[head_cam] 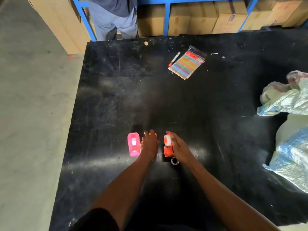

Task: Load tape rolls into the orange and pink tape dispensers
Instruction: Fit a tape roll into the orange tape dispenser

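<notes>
A pink tape dispenser (133, 144) stands on the black table (116, 97), with a white roll showing in its slot. My left hand (149, 143) lies just right of it, fingers stretched over a small orange part (155, 134); whether it grips that part is hidden. My right hand (179, 146) holds a white tape roll on an orange hub (167, 139), directly above the orange tape dispenser (168, 152). A clear tape roll (174, 160) lies flat on the table, touching the orange dispenser's near end.
A packet of coloured labels (187, 65) and a red-tipped marker (174, 58) lie at the far side. Crumpled plastic bags (286, 97) crowd the right edge. A person's legs (115, 19) stand beyond the far edge, before blue shelving with cardboard boxes (183, 19).
</notes>
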